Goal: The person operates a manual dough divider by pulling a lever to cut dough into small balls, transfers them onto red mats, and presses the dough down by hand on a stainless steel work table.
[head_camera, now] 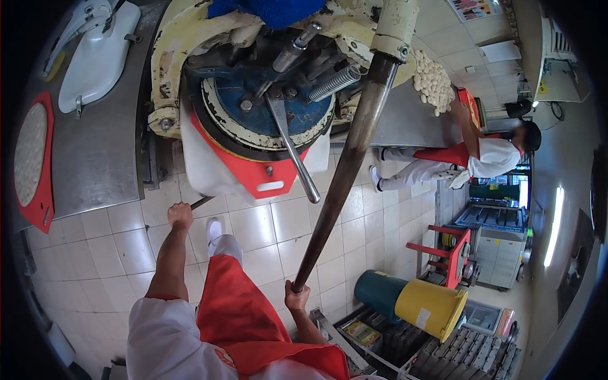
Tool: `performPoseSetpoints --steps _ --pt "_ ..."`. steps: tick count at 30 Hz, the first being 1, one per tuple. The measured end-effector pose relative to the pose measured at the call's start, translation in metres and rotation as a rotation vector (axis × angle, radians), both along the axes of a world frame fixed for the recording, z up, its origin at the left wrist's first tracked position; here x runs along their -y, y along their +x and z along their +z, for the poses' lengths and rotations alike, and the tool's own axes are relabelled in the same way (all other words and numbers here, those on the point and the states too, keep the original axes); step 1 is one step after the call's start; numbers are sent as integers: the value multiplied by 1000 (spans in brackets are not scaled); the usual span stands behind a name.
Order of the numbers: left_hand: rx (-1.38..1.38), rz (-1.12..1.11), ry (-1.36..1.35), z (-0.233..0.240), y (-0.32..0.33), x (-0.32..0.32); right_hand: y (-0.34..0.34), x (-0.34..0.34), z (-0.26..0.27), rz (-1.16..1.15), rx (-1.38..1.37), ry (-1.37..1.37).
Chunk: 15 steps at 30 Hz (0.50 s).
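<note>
My right hand point(298, 295) grips the lower end of a long, worn metal lever point(346, 166). The lever slants up into the cream-painted arm of a dough divider press point(167, 61). My left hand point(180, 216) is closed around a dark rod point(201, 203) at the front left of the press. The blue round press head point(237, 126) sits over a red board point(259, 173) with a slotted handle, and hides most of it. A shorter steel handle point(289, 142) hangs from the head.
On the left steel table point(95, 161) lie a flat dough round point(31, 152) on a red board point(46, 190) and a white scale pan point(97, 61). At right, a co-worker point(494, 154) stands by piled dough balls point(432, 83). A yellow bin point(430, 306) and red stool point(449, 254) stand behind.
</note>
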State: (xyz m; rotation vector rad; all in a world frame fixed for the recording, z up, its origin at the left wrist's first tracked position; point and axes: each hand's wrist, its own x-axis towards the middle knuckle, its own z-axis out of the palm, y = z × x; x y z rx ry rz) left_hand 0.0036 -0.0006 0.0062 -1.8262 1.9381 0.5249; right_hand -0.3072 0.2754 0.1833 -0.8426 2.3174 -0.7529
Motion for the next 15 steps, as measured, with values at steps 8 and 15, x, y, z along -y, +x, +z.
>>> performPoseSetpoints --steps 8,15 --pt "-12 -20 -7 -2 3 -1 4 4 2 -14 3 -45" --pt "8 9 8 8 -2 2 4 7 7 -28 37 -32"
